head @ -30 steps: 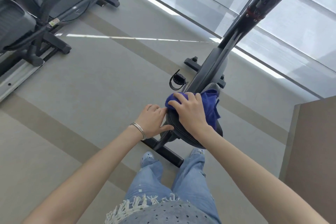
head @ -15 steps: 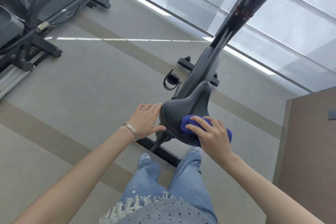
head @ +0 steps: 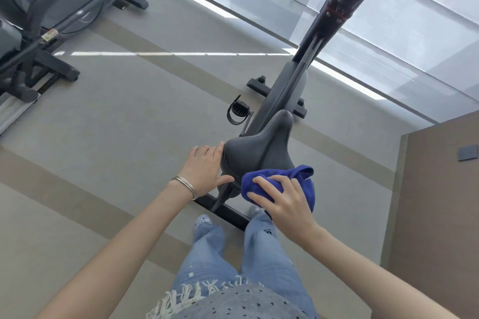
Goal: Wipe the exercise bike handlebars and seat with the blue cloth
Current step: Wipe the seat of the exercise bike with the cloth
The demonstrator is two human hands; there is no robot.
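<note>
Nearest the camera, a fringed dotted top and pale blue jeans fill the bottom edge, with two bare forearms reaching forward. The right hand has its grip closed loosely over the blue cloth, fingers spread across the bunched fabric, pressing it at the rear right edge of the seat. The left hand, with thin bracelets at the wrist, lies open and flat against the seat's left side, thumb under the rim, holding nothing else. The black seat sits bare on top, its nose pointing away. Under it, the bike's rear foot bar rests on the grey floor. Beyond the seat, a strapped pedal shows to the left of the frame, which rises toward the handlebar post. Far left stands another exercise machine.
</note>
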